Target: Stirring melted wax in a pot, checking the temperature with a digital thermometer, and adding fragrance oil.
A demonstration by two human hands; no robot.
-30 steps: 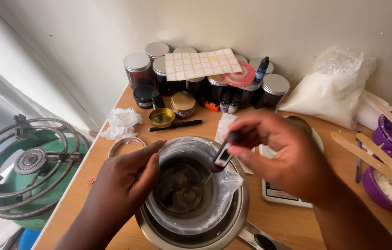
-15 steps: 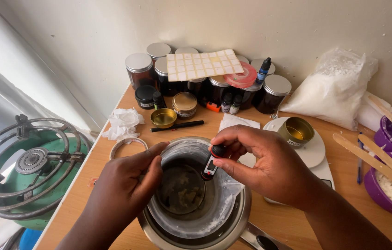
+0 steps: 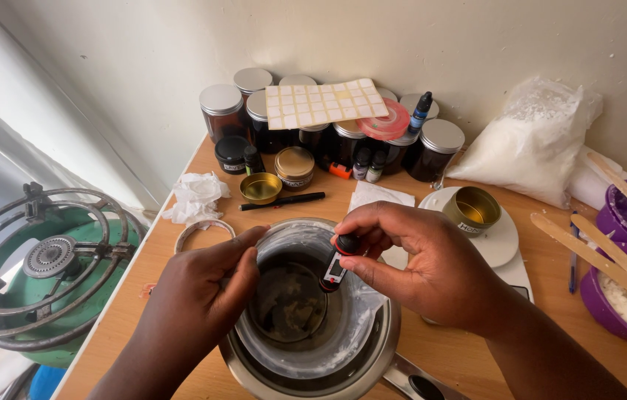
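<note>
1. Right hand [image 3: 432,270] pinches a small dark bottle [image 3: 335,265] between thumb and fingertips, tilted mouth-down over the pot [image 3: 306,363]; the fingers are closed tight on its cap end.
2. Left hand [image 3: 202,296] rests on the left rim of the inner jug [image 3: 291,311], thumb hooked over the edge, fingers curled against the outside wall, steadying it.
3. Pale, half-melted lumps lie in the bottom of the jug, directly under the bottle's mouth.
4. On the worktop [image 3: 469,348] just to the right stands a gold tin [image 3: 474,210] on a white scale [image 3: 502,244]; jars with silver lids [image 3: 269,118] line the wall behind.
5. Risk: the bottle is held only by its tip, so a slippery grip could drop it into the jug.
6. Risk: tilted this steeply, it may release more liquid than meant, or drip onto the rim.
7. Risk: the left thumb sits on metal that may be hot; flinching could tip the jug inside the pot.
</note>
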